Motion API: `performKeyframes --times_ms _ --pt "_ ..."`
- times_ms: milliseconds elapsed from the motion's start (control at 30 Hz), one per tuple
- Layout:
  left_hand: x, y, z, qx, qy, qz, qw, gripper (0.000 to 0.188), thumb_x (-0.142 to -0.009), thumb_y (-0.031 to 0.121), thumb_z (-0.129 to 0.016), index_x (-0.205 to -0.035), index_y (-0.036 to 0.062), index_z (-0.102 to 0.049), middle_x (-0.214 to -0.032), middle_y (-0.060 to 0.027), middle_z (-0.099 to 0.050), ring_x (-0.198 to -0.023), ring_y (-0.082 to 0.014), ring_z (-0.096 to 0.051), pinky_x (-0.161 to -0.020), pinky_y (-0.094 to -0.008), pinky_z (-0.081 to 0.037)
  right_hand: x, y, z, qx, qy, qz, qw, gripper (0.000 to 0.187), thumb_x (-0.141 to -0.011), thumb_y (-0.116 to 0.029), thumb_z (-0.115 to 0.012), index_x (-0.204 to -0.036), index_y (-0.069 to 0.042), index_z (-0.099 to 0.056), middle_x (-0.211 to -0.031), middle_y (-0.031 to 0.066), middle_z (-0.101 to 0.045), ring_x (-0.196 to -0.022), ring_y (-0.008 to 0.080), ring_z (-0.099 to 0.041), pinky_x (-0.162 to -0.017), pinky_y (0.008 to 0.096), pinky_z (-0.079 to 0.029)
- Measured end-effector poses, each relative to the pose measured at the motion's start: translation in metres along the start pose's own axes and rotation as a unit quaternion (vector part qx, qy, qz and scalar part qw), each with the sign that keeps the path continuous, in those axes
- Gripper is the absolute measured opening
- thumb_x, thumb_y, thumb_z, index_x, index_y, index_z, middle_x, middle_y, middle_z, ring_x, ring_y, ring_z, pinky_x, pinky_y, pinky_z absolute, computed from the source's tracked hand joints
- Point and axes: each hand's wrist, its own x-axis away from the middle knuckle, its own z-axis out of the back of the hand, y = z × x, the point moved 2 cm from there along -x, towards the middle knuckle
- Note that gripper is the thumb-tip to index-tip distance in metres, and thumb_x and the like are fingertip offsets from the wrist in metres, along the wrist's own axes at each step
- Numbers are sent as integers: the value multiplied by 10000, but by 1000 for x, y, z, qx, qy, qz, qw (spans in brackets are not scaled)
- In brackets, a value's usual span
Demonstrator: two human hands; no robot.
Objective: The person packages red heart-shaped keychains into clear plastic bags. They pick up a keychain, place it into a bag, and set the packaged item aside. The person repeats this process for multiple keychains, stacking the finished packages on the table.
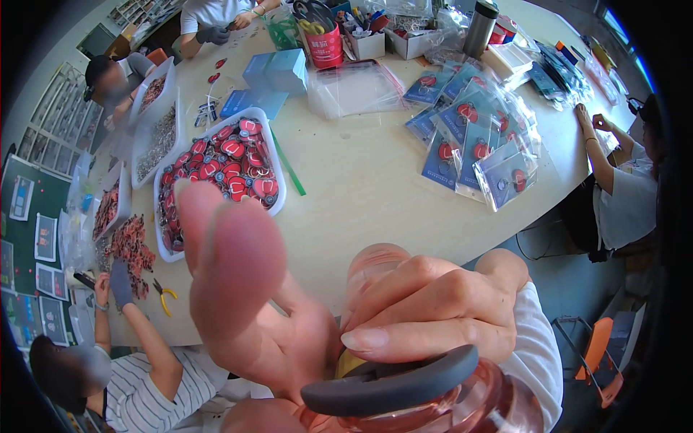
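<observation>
Close to the camera at the bottom is a pink see-through bottle [498, 395] with a dark grey curved loop [397, 386]. My right hand [440, 303] curls its fingers closed at the bottle's upper part, and a pinkish see-through piece [379, 257] shows beyond them. A bit of yellow [349, 363] peeks out under the fingers. To the left, my left hand [249, 303] is raised with fingers stretched out and blurred, nothing visible at their tips. Its lower part meets the bottle, where contact is hidden. Behind it sits a white tray [278, 162] of red round keychains [231, 149].
Bagged keychains on blue cards [469, 115] lie at the right, beside clear plastic sleeves [354, 90]. White bins [159, 141] hold small parts at left, near yellow-handled pliers [166, 298]. Co-workers sit around the table [354, 180]. A steel flask [481, 29] stands at the back.
</observation>
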Motion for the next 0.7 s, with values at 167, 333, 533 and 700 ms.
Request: performKeyframes --times_ms 167,333,533,700 --pt "-16 1 10 -23 -117 -83 989 336 -1009 164 -414 -1278 -37 -434 -1455 -189 -366 -1296 -193 -422 -1032 -252 -359 -4 6 -1 -13 -14 18 1000 218 -825 -174 -713 -877 35 -682 -710 83 -599 -587 189 -627 -565 187 -387" --pt "-18 20 1 62 -181 -48 980 455 -1004 347 -375 -1260 -22 -448 -1479 -192 -294 -1355 -241 -315 -1093 -322 -283 -6 9 7 -12 -54 25 998 241 -816 -155 -709 -928 54 -663 -757 98 -606 -626 203 -629 -606 207 -407" --pt "-33 12 3 105 -234 -125 958 489 -991 424 -288 -1187 29 -499 -1336 -157 -401 -1269 -257 -396 -1084 -373 -263 -5 7 22 -55 -156 -58 985 318 -827 -88 -679 -1071 101 -607 -869 135 -600 -752 247 -637 -700 284 -462" --pt "-57 -2 2 111 -280 -234 924 549 -980 489 -216 -1126 72 -541 -1216 -127 -491 -1196 -271 -462 -1077 -415 -246 -4 16 31 -89 -208 -146 963 406 -836 -33 -654 -1190 141 -559 -962 165 -596 -856 283 -643 -779 348 -509"
